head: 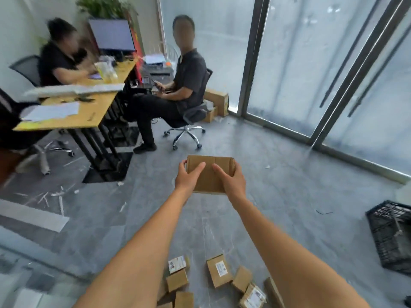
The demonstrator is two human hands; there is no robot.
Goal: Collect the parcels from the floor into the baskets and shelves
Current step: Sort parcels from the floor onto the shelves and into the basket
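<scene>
Grey office floor (278, 196): both hands, left hand (185, 177) and right hand (232, 180), grip 1 cardboard parcel (209, 172) held aloft, fingers curled behind it, hidden. Floor parcels (219, 271) are partly cut off; black crate (391, 234) sits at the right edge.

One brown cardboard parcel (209, 174) held aloft. About eight small brown cardboard parcels (219, 270) on floor. One black plastic mesh basket (391, 234). Two seated people (175, 85).

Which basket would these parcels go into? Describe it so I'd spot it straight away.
Look along the glass wall to the right edge of the view. There, on the grey floor, stands a black mesh crate. It is the only dark, open-topped container; everything else on the floor nearby is a brown cardboard parcel.
</scene>
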